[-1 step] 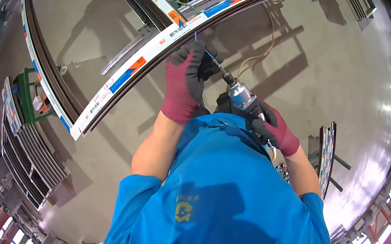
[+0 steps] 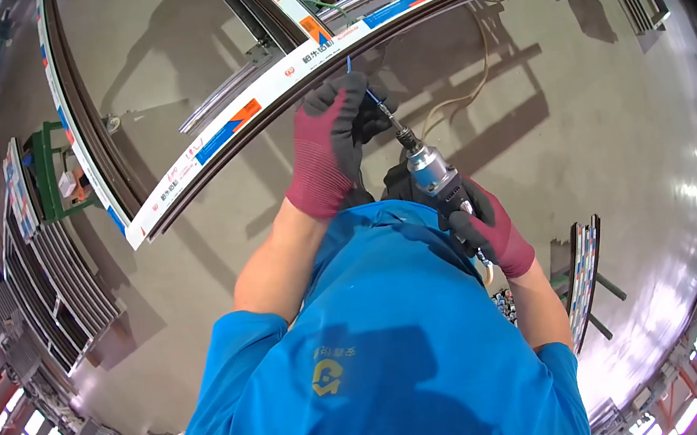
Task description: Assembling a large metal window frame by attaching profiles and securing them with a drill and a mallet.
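Right of centre, your right hand (image 2: pixel 487 226) is clamped round the rear of a silver power driver (image 2: pixel 430 168), likely dense, rigid and best held there. Your left hand (image 2: pixel 332 127) curls at its slim bit (image 2: pixel 389 114), upper centre; whether those fingers pinch it, I cannot tell.

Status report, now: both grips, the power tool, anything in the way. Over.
Right grip on power tool. Left grip at blue shaft, hold unclear. Shaft points toward labelled frame bar; contact unclear.
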The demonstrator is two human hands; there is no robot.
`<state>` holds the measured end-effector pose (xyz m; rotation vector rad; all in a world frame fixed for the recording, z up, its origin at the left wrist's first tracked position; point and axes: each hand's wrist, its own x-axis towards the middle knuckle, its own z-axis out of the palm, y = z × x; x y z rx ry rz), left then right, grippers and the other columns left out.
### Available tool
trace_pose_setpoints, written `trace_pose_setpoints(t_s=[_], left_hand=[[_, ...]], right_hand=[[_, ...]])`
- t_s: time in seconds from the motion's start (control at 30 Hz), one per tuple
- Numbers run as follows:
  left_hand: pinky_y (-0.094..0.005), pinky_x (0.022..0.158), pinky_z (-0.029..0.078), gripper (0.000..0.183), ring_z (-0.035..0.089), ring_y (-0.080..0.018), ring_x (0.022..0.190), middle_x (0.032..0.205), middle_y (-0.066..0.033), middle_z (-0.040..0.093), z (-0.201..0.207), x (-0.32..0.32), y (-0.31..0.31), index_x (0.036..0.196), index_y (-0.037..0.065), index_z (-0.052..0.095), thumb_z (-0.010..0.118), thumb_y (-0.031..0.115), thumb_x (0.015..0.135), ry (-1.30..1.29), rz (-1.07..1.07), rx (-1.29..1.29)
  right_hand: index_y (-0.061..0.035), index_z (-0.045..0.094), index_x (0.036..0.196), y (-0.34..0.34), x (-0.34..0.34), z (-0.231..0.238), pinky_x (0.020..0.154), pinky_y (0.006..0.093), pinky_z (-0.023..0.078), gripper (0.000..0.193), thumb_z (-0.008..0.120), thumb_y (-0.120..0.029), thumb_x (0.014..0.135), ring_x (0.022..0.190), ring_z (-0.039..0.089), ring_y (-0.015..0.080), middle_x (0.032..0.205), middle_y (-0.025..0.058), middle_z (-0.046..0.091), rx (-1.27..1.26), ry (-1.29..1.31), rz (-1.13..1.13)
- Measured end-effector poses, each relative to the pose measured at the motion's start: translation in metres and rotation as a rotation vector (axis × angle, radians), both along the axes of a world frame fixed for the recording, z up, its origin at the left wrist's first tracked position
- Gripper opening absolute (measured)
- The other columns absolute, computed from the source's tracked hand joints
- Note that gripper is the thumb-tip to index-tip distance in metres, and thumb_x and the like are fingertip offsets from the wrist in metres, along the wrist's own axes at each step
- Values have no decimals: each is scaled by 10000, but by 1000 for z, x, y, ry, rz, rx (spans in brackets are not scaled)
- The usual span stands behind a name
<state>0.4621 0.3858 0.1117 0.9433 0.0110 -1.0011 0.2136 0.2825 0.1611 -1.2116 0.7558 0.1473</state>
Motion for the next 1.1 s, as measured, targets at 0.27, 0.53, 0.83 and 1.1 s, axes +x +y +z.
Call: trace_pose_setpoints(t_s=[0.27,0.53,0.83,1.1], left_hand=[[-332,747,631,274,758,-219,816,944,-160,763,9,4,5,1093,-20,704,689,249,1041,-343,-34,228],[-333,788,617,348,746,-201,888,1054,-133,763,-10,-30,-11,1212,-7,696,654,306,1064,-234,-65,140],[-249,549,445,403,565,-111,614,804,-57,634,-11,-2,23,1451,31,581,531,187,1083,-488,-168,452],[-282,783,549,291,688,-149,883,989,-89,729,10,119,-66,1257,-11,683,603,148,1027,-846,-441,335]], right_hand=[[-8,501,1494,22,1,-11,997,375,520,721,807,-212,874,1134,679,245,1255,200,710,-439,-18,-1],[5,501,1488,12,-6,-45,1010,386,517,744,820,-254,868,1186,685,285,1280,222,692,-514,-121,-123],[5,464,1525,-38,-25,-85,1029,389,507,755,777,-273,897,1195,671,250,1275,195,702,-455,-221,-172],[-27,504,1495,-24,-4,-93,1073,378,481,679,774,-201,896,1241,646,269,1316,179,680,-269,-3,-115]])
